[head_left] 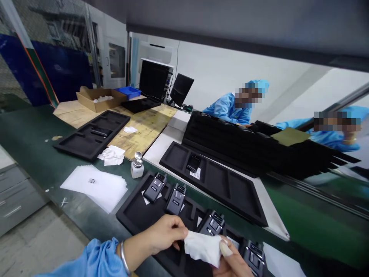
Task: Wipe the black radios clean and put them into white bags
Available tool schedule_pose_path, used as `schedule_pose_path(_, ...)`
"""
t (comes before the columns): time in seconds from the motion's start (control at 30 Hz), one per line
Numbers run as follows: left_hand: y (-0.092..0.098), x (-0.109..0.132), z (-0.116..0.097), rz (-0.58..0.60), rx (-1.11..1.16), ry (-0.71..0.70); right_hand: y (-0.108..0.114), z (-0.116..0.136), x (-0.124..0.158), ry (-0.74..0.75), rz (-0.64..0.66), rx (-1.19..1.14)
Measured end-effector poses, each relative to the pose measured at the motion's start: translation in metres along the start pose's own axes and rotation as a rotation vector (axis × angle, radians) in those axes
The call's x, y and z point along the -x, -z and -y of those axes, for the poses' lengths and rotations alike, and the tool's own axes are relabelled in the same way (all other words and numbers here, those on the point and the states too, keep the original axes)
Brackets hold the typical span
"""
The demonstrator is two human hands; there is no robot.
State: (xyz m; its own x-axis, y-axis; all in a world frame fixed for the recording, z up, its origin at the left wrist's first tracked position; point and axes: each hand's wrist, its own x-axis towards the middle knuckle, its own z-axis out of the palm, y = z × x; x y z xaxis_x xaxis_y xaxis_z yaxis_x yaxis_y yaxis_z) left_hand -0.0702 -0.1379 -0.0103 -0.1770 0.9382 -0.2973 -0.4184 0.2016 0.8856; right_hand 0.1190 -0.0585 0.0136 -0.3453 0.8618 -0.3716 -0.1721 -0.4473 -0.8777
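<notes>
Ahead to your left you have a carton (88, 104) (white scraps (103, 99) inside) near a blue tray (128, 92), with a monitor (181, 89) farther right. Across from you are two people (225, 109) in blue; drawers (15, 204) stand low left.

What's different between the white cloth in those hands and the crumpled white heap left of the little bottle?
The held cloth is drawn out between the left hand and right hand, while the crumpled heap is bunched in loose folds. The held cloth is up over a black tray; the crumpled heap lies untouched, near the bottle. Both are white.
</notes>
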Motion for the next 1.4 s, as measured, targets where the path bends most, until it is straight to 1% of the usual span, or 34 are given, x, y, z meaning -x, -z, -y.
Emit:
schedule_pose_path(0.07,0.009,-0.001,-0.002,-0.097,0.015,-0.057,-0.009,0.000,-0.007,0.051,-0.069,-0.012)
schedule_pose_path(0.13,0.015,0.000,-0.006,-0.178,0.022,-0.125,-0.021,-0.003,-0.010,0.157,-0.148,-0.015)
schedule_pose_path(0.17,0.017,0.001,-0.008,-0.199,0.024,-0.151,-0.028,-0.006,-0.011,0.205,-0.173,-0.003)
schedule_pose_path(0.2,0.017,0.004,-0.011,-0.191,0.038,-0.171,-0.036,-0.010,-0.010,0.237,-0.177,0.021)
schedule_pose_path(0.27,0.016,0.009,-0.018,-0.100,0.114,-0.198,-0.052,-0.019,-0.006,0.246,-0.118,0.101)
schedule_pose_path(0.33,0.015,0.013,-0.024,0.015,0.226,-0.208,-0.067,-0.028,-0.003,0.215,-0.012,0.173)
schedule_pose_path(0.4,0.015,0.016,-0.028,0.073,0.303,-0.199,-0.078,-0.034,-0.002,0.194,0.062,0.204)
schedule_pose_path(0.47,0.019,0.016,-0.030,0.050,0.288,-0.195,-0.084,-0.036,-0.006,0.190,0.077,0.222)
schedule_pose_path(0.57,0.025,0.014,-0.030,-0.016,0.212,-0.222,-0.085,-0.032,-0.015,0.228,0.004,0.292)
schedule_pose_path(0.63,0.028,0.013,-0.029,-0.060,0.180,-0.242,-0.084,-0.029,-0.022,0.230,-0.001,0.348)
schedule_pose_path(0.67,0.029,0.013,-0.028,-0.076,0.165,-0.248,-0.084,-0.028,-0.026,0.213,0.043,0.380)
schedule_pose_path(0.73,0.032,0.012,-0.024,-0.111,0.115,-0.249,-0.083,-0.028,-0.031,0.180,0.184,0.461)
schedule_pose_path(0.77,0.033,0.012,-0.022,-0.134,0.079,-0.243,-0.083,-0.029,-0.033,0.199,0.243,0.516)
schedule_pose_path(0.8,0.035,0.012,-0.019,-0.160,0.037,-0.232,-0.083,-0.031,-0.034,0.258,0.282,0.583)
schedule_pose_path(0.83,0.036,0.011,-0.017,-0.186,-0.005,-0.221,-0.084,-0.034,-0.035,0.362,0.288,0.655)
schedule_pose_path(0.9,0.042,0.007,-0.012,-0.226,-0.061,-0.202,-0.088,-0.040,-0.037,0.671,0.222,0.822)
schedule_pose_path(0.97,0.049,0.002,-0.009,-0.253,-0.052,-0.190,-0.095,-0.047,-0.040,0.993,0.139,1.014)
schedule_pose_path(1.0,0.053,0.000,-0.008,-0.267,-0.024,-0.189,-0.099,-0.050,-0.041,1.121,0.106,1.105)
schedule_pose_path(1.07,0.061,-0.004,-0.008,-0.289,0.024,-0.208,-0.107,-0.056,-0.043,1.282,0.070,1.254)
schedule_pose_path(1.13,0.068,-0.005,-0.006,-0.313,0.038,-0.235,-0.114,-0.061,-0.043,1.341,0.043,1.331)
schedule_pose_path(1.2,0.074,-0.005,-0.001,-0.296,0.060,-0.230,-0.119,-0.065,-0.043,1.335,0.026,1.343)
schedule_pose_path(1.27,0.079,-0.004,0.006,-0.260,0.077,-0.211,-0.122,-0.065,-0.044,1.312,0.054,1.307)
schedule_pose_path(1.3,0.083,-0.002,0.010,-0.240,0.048,-0.228,-0.123,-0.063,-0.045,1.305,0.094,1.282)
schedule_pose_path(1.33,0.087,0.000,0.013,-0.232,-0.023,-0.276,-0.124,-0.059,-0.046,1.295,0.145,1.262)
schedule_pose_path(1.4,0.097,0.008,0.016,-0.269,-0.268,-0.437,-0.124,-0.047,-0.050,1.267,0.235,1.226)
